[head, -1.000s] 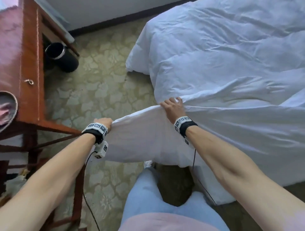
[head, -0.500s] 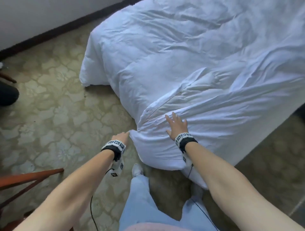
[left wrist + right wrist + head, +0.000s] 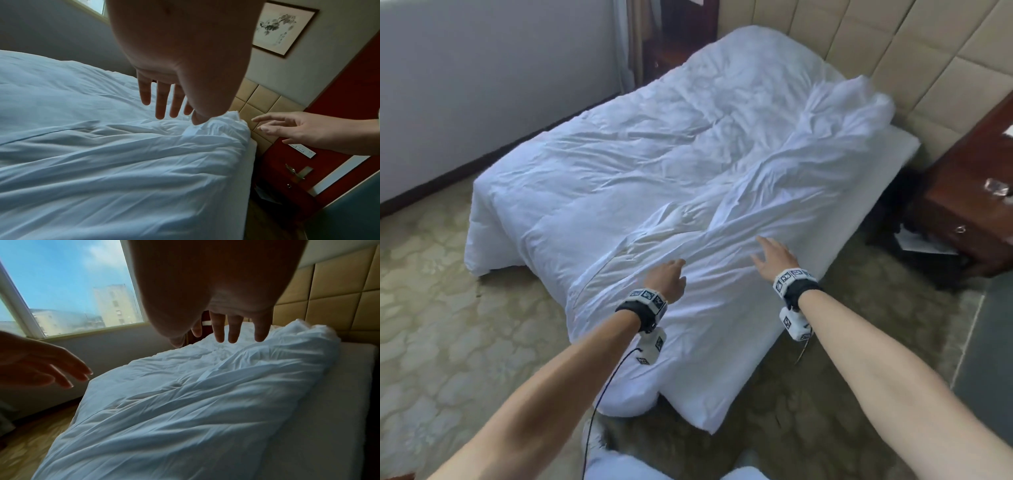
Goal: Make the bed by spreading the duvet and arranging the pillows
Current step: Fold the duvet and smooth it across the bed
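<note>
Lying across nearly the whole bed, the white duvet, draping down the near foot corner and the far-left side, yet bunching into a tall ridge along the right and leaving a strip of bare mattress showing toward the padded headboard; judging from that, spreading only partly done, with the cover still needing a pull to the right and up. Standing against the wall at the right, beside the mattress, a dark wooden nightstand; no pillows showing in any view, so that part not yet begun. Hovering over the near end of the duvet, the left hand, fingers straight and loosely apart, gripping nothing, likely sitting low in order to flatten the wrinkles near the corner. Reaching a little farther and to the right, the right hand, fingers spread wide and likewise empty, aiming toward the creased fold leading up to the ridge, probably for smoothing or catching the edge. Hard to tell whether either palm is actually touching the fabric; in both wrist views the fingertips appearing just above it.
</note>
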### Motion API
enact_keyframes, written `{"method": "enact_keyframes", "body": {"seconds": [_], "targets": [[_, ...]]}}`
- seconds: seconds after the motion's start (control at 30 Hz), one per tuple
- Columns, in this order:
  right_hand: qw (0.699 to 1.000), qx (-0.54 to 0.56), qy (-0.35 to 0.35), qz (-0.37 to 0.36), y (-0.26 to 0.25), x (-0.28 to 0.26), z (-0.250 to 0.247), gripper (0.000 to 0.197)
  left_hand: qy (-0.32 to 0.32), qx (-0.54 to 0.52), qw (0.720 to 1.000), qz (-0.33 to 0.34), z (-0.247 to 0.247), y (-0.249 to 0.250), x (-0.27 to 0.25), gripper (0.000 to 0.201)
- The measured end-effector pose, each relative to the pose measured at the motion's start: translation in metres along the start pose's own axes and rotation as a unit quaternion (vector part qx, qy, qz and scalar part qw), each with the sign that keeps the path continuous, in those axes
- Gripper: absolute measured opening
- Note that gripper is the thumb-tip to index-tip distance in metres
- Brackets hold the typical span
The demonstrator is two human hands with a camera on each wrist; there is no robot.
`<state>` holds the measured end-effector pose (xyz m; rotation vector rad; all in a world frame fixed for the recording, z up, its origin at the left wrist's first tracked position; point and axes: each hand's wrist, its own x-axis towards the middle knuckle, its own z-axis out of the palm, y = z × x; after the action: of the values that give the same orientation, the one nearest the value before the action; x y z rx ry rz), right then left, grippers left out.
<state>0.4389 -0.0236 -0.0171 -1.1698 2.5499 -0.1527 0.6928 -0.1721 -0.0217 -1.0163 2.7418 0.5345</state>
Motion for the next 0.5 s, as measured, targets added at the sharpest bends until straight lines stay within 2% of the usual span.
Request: {"method": "enact_keyframes", "body": {"seconds": [0.13, 0.27, 0.37, 0.5], "targets": [[0.999, -0.026, 0.005, -0.029, 0.092, -0.004, -0.057, 0.058, 0.007, -0.011, 1.000, -0.012, -0.008, 0.094, 0.039, 0.046], [0.998, -0.050, 0.013, -0.034, 0.161, 0.003, -0.093, 0.058, -0.004, 0.014, 1.000, -0.026, -0.023, 0.157, 0.076, 0.047], [0.998, -0.045, 0.007, -0.033, 0.195, 0.024, -0.102, 0.057, 0.004, 0.016, 0.999, -0.031, -0.028, 0.184, 0.113, 0.047], [0.998, -0.045, -0.023, -0.040, 0.218, 0.064, -0.093, 0.055, -0.001, 0.022, 0.998, -0.051, -0.022, 0.195, 0.159, 0.046]]}}
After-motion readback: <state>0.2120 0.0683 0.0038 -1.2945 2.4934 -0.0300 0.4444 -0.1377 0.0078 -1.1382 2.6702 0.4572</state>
